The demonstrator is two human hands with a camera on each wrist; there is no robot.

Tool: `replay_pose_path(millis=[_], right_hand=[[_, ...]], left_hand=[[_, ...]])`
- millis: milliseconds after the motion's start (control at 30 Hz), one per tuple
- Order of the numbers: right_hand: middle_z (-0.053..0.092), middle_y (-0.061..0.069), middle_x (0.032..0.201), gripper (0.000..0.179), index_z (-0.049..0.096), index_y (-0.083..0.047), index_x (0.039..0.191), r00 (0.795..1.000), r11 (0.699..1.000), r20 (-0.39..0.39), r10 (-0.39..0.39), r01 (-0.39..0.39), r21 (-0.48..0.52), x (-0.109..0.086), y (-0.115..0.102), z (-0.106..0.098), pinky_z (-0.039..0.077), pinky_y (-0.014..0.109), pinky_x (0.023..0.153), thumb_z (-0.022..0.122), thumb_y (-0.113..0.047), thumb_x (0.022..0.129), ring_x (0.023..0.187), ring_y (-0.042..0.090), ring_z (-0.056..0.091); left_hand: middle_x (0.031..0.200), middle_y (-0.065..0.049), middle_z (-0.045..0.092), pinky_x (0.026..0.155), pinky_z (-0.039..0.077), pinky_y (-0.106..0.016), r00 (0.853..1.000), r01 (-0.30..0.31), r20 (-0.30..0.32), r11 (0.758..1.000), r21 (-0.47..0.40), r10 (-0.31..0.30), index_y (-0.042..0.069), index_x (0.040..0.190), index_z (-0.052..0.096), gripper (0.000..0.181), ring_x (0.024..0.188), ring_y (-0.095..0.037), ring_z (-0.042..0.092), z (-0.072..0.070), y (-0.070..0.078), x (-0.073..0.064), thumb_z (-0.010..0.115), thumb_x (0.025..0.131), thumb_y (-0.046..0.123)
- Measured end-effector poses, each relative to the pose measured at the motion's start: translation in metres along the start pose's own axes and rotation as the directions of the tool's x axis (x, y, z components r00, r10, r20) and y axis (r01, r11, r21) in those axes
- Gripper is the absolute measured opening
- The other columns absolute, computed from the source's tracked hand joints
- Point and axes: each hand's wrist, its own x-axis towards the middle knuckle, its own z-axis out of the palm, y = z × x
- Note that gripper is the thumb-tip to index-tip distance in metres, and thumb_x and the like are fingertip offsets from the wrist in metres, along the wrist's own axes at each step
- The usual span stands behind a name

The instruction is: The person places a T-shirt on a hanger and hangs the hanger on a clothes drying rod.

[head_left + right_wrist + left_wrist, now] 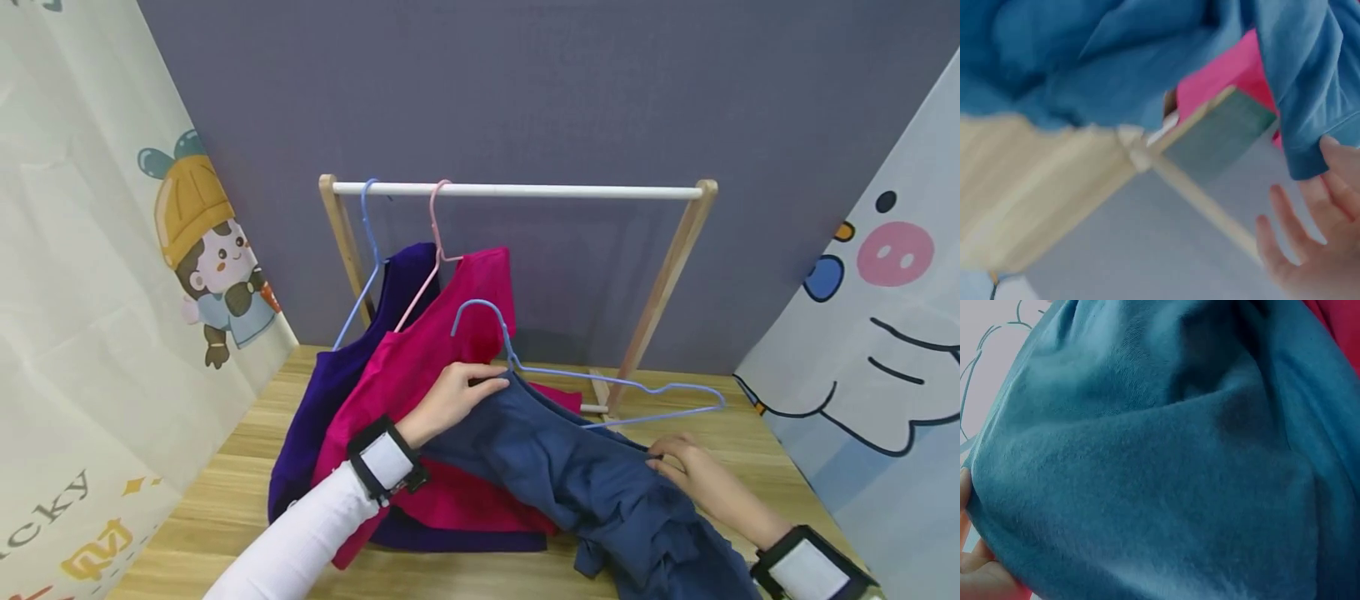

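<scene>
A dark blue garment is stretched between my two hands over the wooden tabletop. My left hand pinches its upper edge between thumb and fingers, close below the hook of a light blue hanger. One end of that hanger goes down into the garment's opening; the other sticks out bare to the right. At the right, my right hand pinches the far part of the same edge. The right wrist view shows its thumb and fingers on the hemmed cloth, other fingers spread. Cloth fills most of the left wrist view.
Behind stands a wooden rack with a white rail. A purple garment on a blue hanger and a magenta garment on a pink hanger hang at its left. Printed cloths flank the table; a grey panel is behind.
</scene>
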Motion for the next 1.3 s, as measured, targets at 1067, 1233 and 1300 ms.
replay_pose_path(millis=[1067,1233,1300], right_hand=[[0.056,0.003,0.094,0.018,0.059,-0.007,0.091,0.888,0.948,-0.360,-0.287,0.209,-0.241,0.027,-0.024,-0.092,0.033,0.004,0.074,0.060,0.005,0.078,0.083,0.009,0.051],[0.058,0.004,0.094,0.018,0.060,-0.006,0.090,0.880,0.938,-0.340,-0.333,0.273,-0.212,0.041,-0.036,-0.091,0.034,0.002,0.076,0.062,0.006,0.077,0.082,0.014,0.054],[0.058,0.004,0.094,0.019,0.060,-0.005,0.090,0.882,0.938,-0.327,-0.340,0.293,-0.187,0.044,-0.040,-0.089,0.035,0.003,0.075,0.062,0.007,0.076,0.083,0.015,0.055]], left_hand=[[0.096,-0.008,0.066,0.078,0.046,-0.022,0.999,-0.025,0.049,0.998,0.057,0.022,0.003,0.101,0.067,0.022,0.091,-0.015,0.060,0.013,-0.003,-0.007,0.063,0.082,0.013],[0.094,-0.009,0.067,0.079,0.045,-0.022,0.998,-0.066,0.025,0.995,0.077,0.064,0.001,0.100,0.067,0.021,0.090,-0.016,0.061,0.019,0.003,0.000,0.063,0.081,0.012],[0.094,-0.010,0.066,0.080,0.045,-0.022,0.997,-0.075,0.018,0.994,0.076,0.074,0.001,0.100,0.067,0.022,0.091,-0.017,0.061,0.020,0.006,0.002,0.063,0.081,0.012]])
